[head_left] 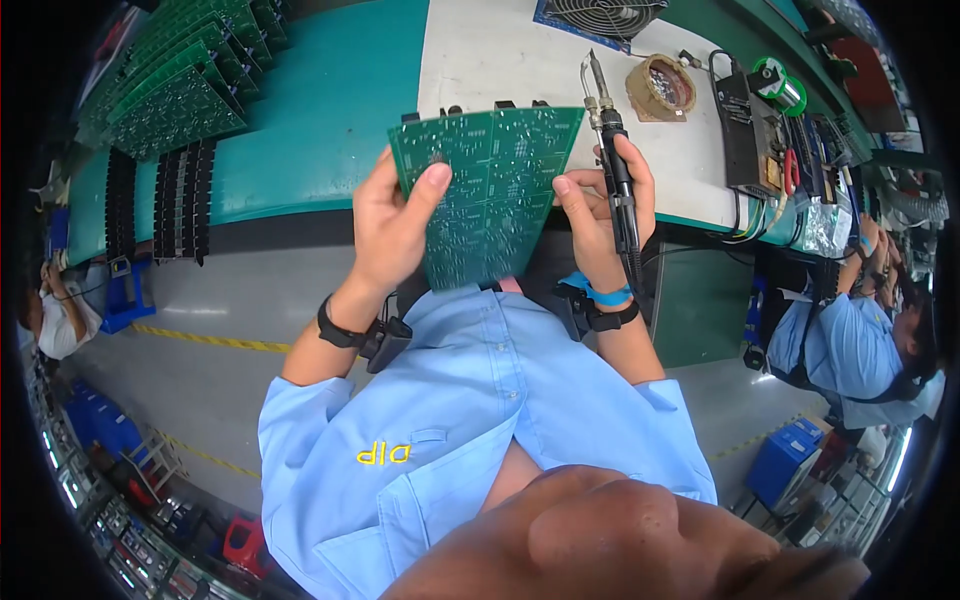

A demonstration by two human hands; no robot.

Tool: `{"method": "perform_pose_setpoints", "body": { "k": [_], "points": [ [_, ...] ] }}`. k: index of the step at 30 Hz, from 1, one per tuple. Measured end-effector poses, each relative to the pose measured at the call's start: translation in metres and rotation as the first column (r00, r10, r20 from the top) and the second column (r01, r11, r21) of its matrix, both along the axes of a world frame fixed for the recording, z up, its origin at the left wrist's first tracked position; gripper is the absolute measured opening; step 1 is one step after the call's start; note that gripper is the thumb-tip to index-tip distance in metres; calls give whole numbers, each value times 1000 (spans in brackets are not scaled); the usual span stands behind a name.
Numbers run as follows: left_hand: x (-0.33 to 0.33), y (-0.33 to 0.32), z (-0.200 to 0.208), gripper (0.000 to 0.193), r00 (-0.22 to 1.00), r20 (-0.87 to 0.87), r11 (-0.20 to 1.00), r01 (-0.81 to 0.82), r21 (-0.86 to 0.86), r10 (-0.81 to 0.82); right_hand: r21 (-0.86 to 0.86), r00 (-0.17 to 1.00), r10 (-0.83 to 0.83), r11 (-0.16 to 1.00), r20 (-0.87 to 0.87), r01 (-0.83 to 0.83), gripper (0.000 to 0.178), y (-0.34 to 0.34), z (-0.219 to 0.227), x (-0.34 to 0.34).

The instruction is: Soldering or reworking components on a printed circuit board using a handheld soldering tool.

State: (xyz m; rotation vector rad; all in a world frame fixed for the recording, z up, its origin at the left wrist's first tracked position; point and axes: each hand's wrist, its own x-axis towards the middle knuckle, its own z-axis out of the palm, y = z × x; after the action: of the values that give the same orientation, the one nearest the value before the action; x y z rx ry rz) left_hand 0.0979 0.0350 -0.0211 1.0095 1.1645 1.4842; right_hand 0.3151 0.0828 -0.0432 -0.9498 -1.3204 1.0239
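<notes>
A green circuit board (pixel 490 190) is held up in front of me over the bench edge, tilted, solder side toward me. My left hand (pixel 392 222) grips its left edge, thumb pressed on the face. My right hand (pixel 600 215) pinches the board's right edge with the thumb and also holds a black soldering iron (pixel 615 170), its metal tip pointing up and away. Both wrists carry black bands.
A white mat (pixel 500 50) lies on the teal bench (pixel 310 110) with a brown tip-cleaner holder (pixel 660 87), a black power unit (pixel 750 120), solder spool (pixel 780 85) and fan (pixel 600 15). Stacked green boards (pixel 175 75) stand far left. Another person (pixel 860 340) sits at right.
</notes>
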Motion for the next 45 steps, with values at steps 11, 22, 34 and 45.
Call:
{"method": "perform_pose_setpoints", "body": {
  "k": [11,22,34,45],
  "points": [
    [21,-36,37,36,627,-759,831,318,457,177,23,975,80,997,-208,-77,67,-19,3,12],
    [30,-47,45,34,312,-906,818,413,400,286,89,959,156,986,-238,-139,63,-20,-5,20],
    [40,-55,67,27,40,-951,794,539,280,308,36,968,167,986,-185,-163,63,-23,-10,17],
    [13,-26,101,33,64,-973,737,642,211,222,159,967,173,977,-186,-144,64,-12,-3,18]
  ]
}}
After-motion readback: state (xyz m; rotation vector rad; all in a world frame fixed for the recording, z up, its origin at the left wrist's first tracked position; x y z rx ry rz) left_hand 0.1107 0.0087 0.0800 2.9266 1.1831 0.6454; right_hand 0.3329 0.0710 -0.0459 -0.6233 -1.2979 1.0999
